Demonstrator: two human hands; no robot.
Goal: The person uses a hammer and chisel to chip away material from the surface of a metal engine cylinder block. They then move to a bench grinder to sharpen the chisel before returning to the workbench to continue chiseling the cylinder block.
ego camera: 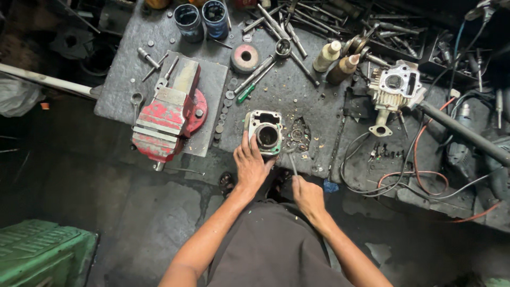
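Engine cylinder block (pixel 264 132), grey metal with a round bore, sits near the front edge of the dark bench (pixel 297 90). Red vise (pixel 166 118) stands well to its left; a pale cylinder head (pixel 394 87) lies well apart to the right. Left hand (pixel 252 165) closed over the block's near edge, gripping it. Right hand (pixel 307 194) fisted around a thin metal tool (pixel 291 162), tip just beside the block among small debris.
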